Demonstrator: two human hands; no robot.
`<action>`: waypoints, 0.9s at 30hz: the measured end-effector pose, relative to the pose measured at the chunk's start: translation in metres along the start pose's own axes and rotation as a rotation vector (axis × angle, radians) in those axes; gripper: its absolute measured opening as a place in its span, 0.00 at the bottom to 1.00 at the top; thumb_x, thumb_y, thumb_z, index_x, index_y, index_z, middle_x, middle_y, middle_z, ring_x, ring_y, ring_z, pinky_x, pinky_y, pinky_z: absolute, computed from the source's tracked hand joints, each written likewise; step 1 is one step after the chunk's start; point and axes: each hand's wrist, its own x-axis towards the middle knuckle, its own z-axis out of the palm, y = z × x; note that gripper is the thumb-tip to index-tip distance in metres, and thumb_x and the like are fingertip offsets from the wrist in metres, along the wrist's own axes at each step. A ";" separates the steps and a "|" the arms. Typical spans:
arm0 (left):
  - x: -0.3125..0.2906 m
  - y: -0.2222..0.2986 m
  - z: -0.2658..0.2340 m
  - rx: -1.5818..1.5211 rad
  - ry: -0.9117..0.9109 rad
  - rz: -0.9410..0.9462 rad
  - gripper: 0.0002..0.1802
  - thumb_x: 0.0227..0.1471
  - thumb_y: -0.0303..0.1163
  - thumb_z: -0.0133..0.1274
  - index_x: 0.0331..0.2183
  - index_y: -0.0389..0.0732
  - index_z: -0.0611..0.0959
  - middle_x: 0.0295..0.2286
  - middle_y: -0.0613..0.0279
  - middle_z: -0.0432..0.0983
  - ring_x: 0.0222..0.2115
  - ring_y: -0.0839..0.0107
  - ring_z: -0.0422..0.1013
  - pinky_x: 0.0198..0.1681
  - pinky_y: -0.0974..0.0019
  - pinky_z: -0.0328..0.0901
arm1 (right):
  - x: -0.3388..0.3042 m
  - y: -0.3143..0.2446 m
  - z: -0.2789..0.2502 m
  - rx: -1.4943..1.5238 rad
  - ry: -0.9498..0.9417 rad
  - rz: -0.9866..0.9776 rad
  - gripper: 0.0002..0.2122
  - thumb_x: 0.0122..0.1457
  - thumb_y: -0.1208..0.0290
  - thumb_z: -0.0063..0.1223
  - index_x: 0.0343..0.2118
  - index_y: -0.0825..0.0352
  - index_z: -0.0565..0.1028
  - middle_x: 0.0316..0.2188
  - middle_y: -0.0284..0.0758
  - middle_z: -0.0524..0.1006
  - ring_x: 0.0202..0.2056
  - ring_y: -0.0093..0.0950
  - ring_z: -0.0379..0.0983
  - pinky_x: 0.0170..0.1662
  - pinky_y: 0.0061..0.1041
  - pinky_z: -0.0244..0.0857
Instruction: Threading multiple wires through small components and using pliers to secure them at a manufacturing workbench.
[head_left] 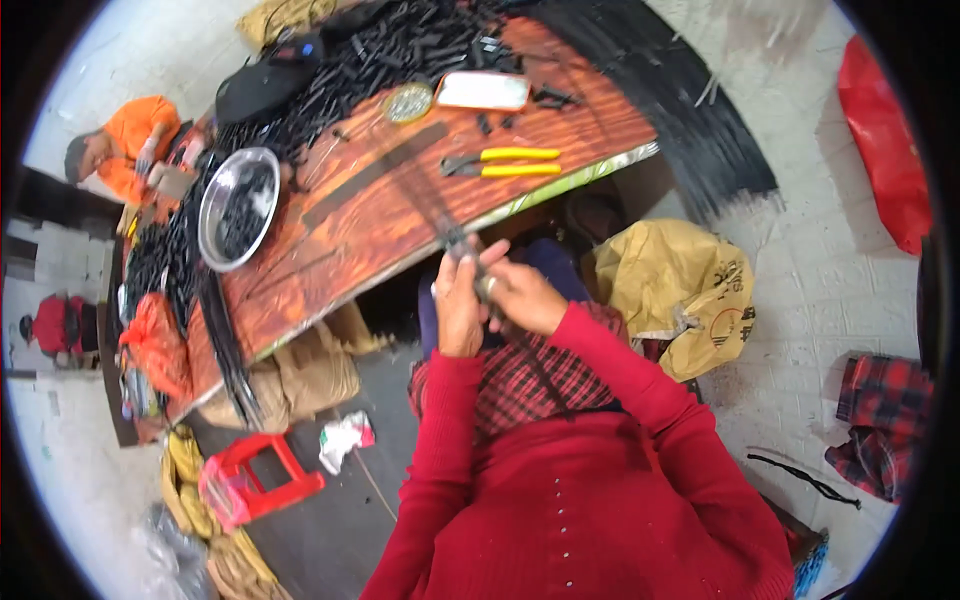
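My left hand [460, 312] and my right hand [527, 296] come together just off the table's near edge. Between their closed fingers are thin dark strips [540, 372], which stretch up over the table and down toward my lap. The upper ends are smeared by motion, so I cannot tell how many there are. Beyond my hands, cutting pliers with yellow handles [519, 162] lie on the red-brown wooden table [400, 225]. A flat dark bar [370, 178] rests left of the pliers. Farther back sit a white tray with an orange rim [484, 91] and a round shallow dish [408, 103].
Short black pieces [400, 45] are heaped at the back, near a steel bowl [206, 230]. Long black strips [665, 90] overhang the table's right end. A yellow sack [680, 270] stands at my right, a red stool [285, 495] at lower left. Someone in orange [135, 125] works across the table.
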 end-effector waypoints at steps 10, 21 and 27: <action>0.002 -0.003 -0.016 -0.241 -0.026 -0.101 0.18 0.59 0.32 0.51 0.47 0.32 0.70 0.45 0.43 0.73 0.41 0.57 0.74 0.44 0.60 0.71 | 0.029 -0.035 -0.116 -0.758 0.205 -0.335 0.11 0.52 0.59 0.52 0.28 0.60 0.80 0.26 0.40 0.79 0.29 0.35 0.78 0.35 0.36 0.70; 0.001 0.004 -0.013 -0.173 0.008 -0.156 0.17 0.59 0.33 0.51 0.45 0.33 0.71 0.41 0.44 0.76 0.36 0.60 0.76 0.39 0.63 0.73 | 0.127 -0.064 -0.297 -1.399 1.042 -0.476 0.05 0.49 0.70 0.54 0.22 0.65 0.77 0.26 0.42 0.76 0.28 0.43 0.76 0.32 0.41 0.70; 0.002 0.008 -0.011 -0.144 0.006 -0.156 0.15 0.59 0.32 0.50 0.44 0.33 0.71 0.39 0.45 0.77 0.35 0.61 0.77 0.39 0.63 0.73 | 0.126 -0.074 -0.303 -1.452 0.983 -0.478 0.07 0.47 0.70 0.53 0.20 0.68 0.75 0.23 0.45 0.77 0.26 0.43 0.76 0.31 0.41 0.70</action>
